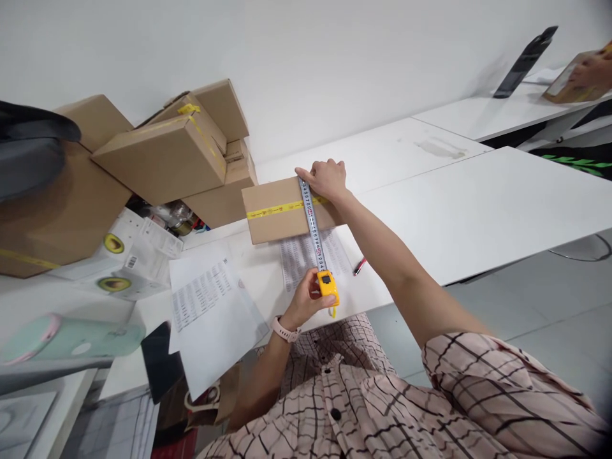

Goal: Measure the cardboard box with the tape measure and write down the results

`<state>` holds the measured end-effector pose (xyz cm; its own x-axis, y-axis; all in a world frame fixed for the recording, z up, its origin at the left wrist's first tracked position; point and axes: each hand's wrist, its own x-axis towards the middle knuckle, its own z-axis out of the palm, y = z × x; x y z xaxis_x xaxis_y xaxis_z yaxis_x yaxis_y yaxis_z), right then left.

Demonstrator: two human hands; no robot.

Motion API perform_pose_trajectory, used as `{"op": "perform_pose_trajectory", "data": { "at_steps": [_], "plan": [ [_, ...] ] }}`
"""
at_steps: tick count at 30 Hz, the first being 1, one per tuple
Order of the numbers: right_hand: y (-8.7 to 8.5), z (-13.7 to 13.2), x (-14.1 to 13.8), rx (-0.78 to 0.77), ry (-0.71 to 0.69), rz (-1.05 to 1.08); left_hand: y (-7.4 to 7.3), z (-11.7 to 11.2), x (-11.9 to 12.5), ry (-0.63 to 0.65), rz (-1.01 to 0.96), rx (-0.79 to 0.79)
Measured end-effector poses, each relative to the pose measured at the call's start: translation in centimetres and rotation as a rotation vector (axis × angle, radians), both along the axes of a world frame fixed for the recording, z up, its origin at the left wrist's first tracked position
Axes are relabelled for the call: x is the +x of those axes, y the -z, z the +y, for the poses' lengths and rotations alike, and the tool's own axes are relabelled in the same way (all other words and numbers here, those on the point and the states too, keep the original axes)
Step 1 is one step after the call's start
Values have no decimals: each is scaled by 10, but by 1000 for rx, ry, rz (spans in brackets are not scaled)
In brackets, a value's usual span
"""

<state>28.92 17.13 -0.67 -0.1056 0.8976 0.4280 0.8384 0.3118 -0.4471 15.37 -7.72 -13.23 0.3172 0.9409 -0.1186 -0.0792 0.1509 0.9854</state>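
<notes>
A small cardboard box (275,210) sealed with yellow tape lies on the white table (478,204). A tape measure blade (312,223) runs across its top toward me. My right hand (327,180) presses the blade's far end down on the box's back edge, fingers curled. My left hand (306,298) grips the yellow tape measure case (327,284) near the table's front edge. A wristband (285,330) sits on my left wrist. The blade crosses a printed sheet (301,255) lying under the box's near side.
A stack of larger cardboard boxes (162,153) stands at the left. A second printed sheet (210,306) overhangs the table edge. A red pen (359,266) lies by my right forearm. White avocado-printed packages (129,258) sit left. Another person's hand (590,70) holds a box at far right.
</notes>
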Motion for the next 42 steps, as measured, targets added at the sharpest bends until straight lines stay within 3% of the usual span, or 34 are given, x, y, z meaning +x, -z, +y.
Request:
{"op": "perform_pose_trajectory", "data": {
  "at_steps": [4, 8, 11, 14, 18, 21, 27, 30, 34, 39, 41, 42],
  "plan": [
    [7, 4, -1, 66, 10, 0, 0, -6, -1, 15, 20, 0],
    [14, -10, 0, 142, 26, -22, -3, -32, -16, -66, 39, 75],
    [27, -42, 5, 201, 47, -71, -3, -62, -38, -178, 100, 141],
    [50, -84, 16, 246, 47, -89, -1, -92, -61, -265, 174, 146],
    [83, -132, 32, 239, -34, -28, 0, -120, -75, -228, 332, 95],
    [86, -158, 41, 201, -83, 111, 1, -130, -68, -129, 475, 68],
    [52, -203, 59, 70, -205, 699, 7, -135, -49, 103, 742, 186],
    [50, -220, 68, 14, -208, 885, 10, -135, -47, 145, 770, 225],
    [77, -245, 65, -74, -217, 967, 9, -133, -45, 38, 746, 236],
    [117, -283, 44, -284, -425, 758, 0, -124, -39, -138, 675, 398],
    [127, -284, 45, -291, -385, 698, -10, -114, -42, -183, 640, 531],
    [131, -279, 49, -258, -282, 684, -16, -106, -46, -225, 632, 606]
  ]
}}
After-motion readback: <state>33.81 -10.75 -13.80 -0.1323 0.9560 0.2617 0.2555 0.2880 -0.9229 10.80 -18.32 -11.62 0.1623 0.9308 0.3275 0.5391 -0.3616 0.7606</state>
